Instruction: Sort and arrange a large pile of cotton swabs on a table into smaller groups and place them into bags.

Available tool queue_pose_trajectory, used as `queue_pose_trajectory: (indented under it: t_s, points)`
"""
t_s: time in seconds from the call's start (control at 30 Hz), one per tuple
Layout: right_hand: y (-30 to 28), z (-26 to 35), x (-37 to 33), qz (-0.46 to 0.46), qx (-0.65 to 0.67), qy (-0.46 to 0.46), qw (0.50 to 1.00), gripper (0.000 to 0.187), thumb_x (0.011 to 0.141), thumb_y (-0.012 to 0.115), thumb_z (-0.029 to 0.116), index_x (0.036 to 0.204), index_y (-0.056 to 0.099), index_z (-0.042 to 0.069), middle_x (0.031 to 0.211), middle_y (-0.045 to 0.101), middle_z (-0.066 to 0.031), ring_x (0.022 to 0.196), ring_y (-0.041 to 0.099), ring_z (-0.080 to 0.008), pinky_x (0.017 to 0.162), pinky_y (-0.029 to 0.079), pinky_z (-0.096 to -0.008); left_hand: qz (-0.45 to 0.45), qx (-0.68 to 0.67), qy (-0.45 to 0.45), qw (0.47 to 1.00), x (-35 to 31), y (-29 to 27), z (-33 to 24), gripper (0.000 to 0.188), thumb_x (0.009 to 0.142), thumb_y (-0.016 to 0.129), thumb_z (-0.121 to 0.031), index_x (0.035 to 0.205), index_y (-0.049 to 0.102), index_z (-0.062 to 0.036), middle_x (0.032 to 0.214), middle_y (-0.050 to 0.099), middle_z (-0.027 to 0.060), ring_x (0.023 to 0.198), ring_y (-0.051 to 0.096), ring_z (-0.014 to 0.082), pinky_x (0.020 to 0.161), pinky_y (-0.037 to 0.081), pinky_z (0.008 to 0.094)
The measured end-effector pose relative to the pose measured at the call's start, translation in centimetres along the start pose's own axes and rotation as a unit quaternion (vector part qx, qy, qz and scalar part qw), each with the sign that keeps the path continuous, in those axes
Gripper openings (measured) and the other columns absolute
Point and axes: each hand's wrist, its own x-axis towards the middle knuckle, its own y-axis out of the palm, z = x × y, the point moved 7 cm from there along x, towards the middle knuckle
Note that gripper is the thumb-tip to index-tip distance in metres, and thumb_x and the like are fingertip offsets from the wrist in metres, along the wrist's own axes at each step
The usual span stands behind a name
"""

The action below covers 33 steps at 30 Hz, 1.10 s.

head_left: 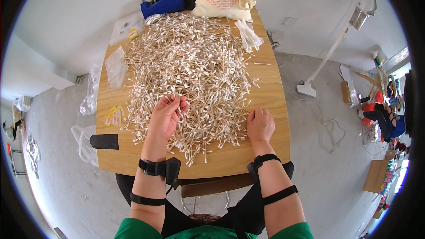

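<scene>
Wooden table (270,99) bearing a wide heap of cotton swabs (195,62). Left hand (166,117), palm up, pinches a few swabs from the near edge between curled fingers; right hand (260,125) rests knuckles-up on the heap's fringe, whether it grasps any cannot be told. The swabs look very light, thin-stemmed and snappable, best pinched mid-stem

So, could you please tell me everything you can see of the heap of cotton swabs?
The heap of cotton swabs is a dense, loose tangle of thin wooden-looking sticks with white tips, lying criss-crossed over most of the wooden table. The left hand, palm up, holds a few swabs at its fingers; the right hand rests knuckles-up on the heap's near right edge.
</scene>
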Motion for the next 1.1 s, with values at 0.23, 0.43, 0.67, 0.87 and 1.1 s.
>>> queue_pose_trajectory:
  t_s: [0.23, 0.43, 0.67, 0.87, 1.1]
  points:
    - [0.1, -0.6, -0.1, -0.015, 0.009, -0.004, 1.0, 0.016, 0.087, 0.062, 0.019, 0.075, 0.058, 0.008, 0.078, 0.061, -0.0104, 0.075, 0.062, -0.0318, 0.064, 0.051, -0.0426, -0.08, 0.38, 0.097, 0.916, -0.5, 0.7, -2.9, 0.022, 0.099, 0.059, -0.02, 0.108, 0.064, -0.0009, 0.104, 0.066, 0.007, 0.1, 0.062, 0.017, 0.093, 0.049, 0.0386]
    - [0.2, -0.3, 0.0, -0.01, 0.015, -0.004, 1.0, 0.016, 0.086, 0.062, 0.019, 0.075, 0.058, 0.009, 0.078, 0.061, -0.01, 0.075, 0.062, -0.0314, 0.065, 0.051, -0.0422, -0.053, 0.699, 0.408, 0.586, -1.6, 5.9, -5.4, 0.019, 0.09, 0.065, -0.013, 0.104, 0.068, -0.0009, 0.106, 0.066, 0.0105, 0.099, 0.062, 0.0279, 0.089, 0.049, 0.0353]
    - [0.1, -0.4, -0.1, -0.015, 0.018, -0.006, 1.0, 0.017, 0.087, 0.062, 0.019, 0.075, 0.058, 0.008, 0.077, 0.061, -0.0099, 0.073, 0.062, -0.031, 0.063, 0.051, -0.0419, 0.091, 0.697, 0.385, 0.598, 2.8, 11.2, 1.3, 0.016, 0.08, 0.072, -0.006, 0.095, 0.069, -0.0051, 0.099, 0.064, 0.0077, 0.096, 0.06, 0.0279, 0.084, 0.05, 0.0385]
    - [0.2, -0.5, 0.0, -0.01, 0.031, 0.003, 0.999, 0.015, 0.087, 0.061, 0.018, 0.075, 0.058, 0.009, 0.077, 0.061, -0.0097, 0.073, 0.062, -0.031, 0.063, 0.051, -0.0417, 0.087, 0.722, 0.369, 0.579, 4.6, 11.6, 2.6, 0.01, 0.08, 0.07, -0.006, 0.09, 0.07, -0.004, 0.091, 0.062, 0.0084, 0.088, 0.06, 0.0299, 0.081, 0.049, 0.0405]
    - [0.0, -0.3, 0.0, -0.019, 0.039, -0.004, 0.999, 0.014, 0.086, 0.062, 0.017, 0.075, 0.058, 0.009, 0.077, 0.061, -0.0097, 0.073, 0.062, -0.0308, 0.064, 0.051, -0.041, 0.1, 0.73, 0.357, 0.574, 5.1, 10.7, 2.7, 0.008, 0.082, 0.067, -0.005, 0.09, 0.07, -0.0054, 0.092, 0.061, 0.0082, 0.093, 0.058, 0.0293, 0.085, 0.048, 0.0399]
